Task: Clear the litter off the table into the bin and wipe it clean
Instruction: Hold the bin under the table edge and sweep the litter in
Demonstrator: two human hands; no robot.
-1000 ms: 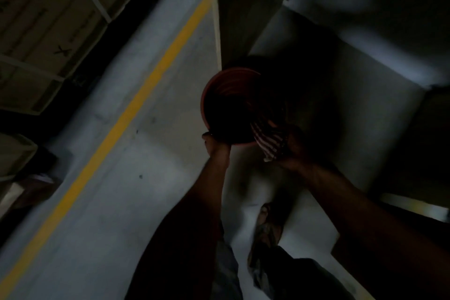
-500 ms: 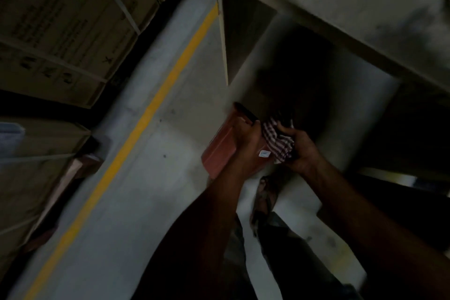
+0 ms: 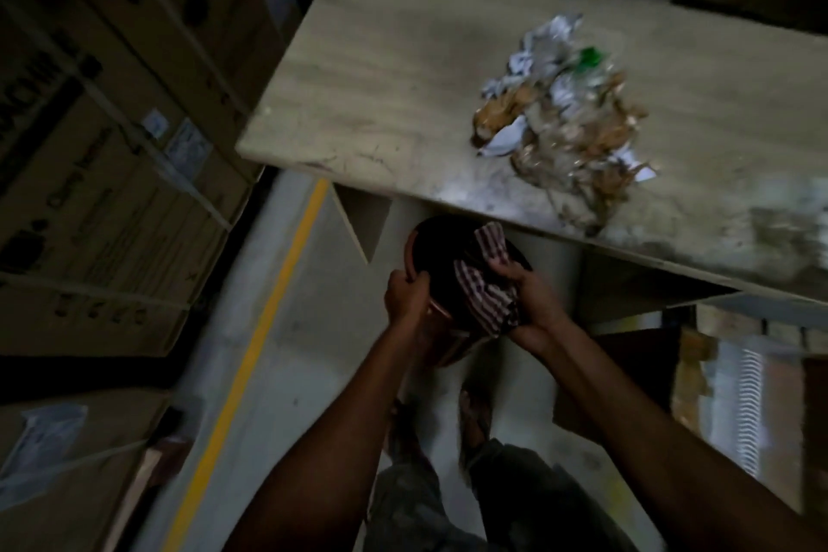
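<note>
The bin (image 3: 452, 282) has come up from the floor: a second ago it sat low beneath the worktop (image 3: 385, 72), half a second ago it was tipped on its side in the hands, and now it is held with its mouth just under the near edge of the worktop, opening turned up and a little towards the camera. The view has lifted with it, so the top of the worktop and the litter (image 3: 564, 112) on it have come into sight for the first time. That suggests the fetching step is over and the bin is being brought into place to catch what gets swept off; nothing has been cleared yet. The left hand (image 3: 405, 296) is curled around the bin's near-left rim, fingers closed on the edge. The right hand (image 3: 533, 300) is closed around a striped cloth (image 3: 486, 282), which is bunched against the bin's right rim and drapes partly over the opening; whether that hand also bears on the rim itself is hidden by the cloth. The bin's inside is dark, and I cannot tell whether it holds anything. The litter lies in one loose heap of crumpled white paper, brownish scraps and a small green piece, well in from the left end of the worktop and a little back from the near edge, apart from the bin and to its right. Some pale dust or smear shows on the worktop near the front edge, so wiping remains to be done too.
</note>
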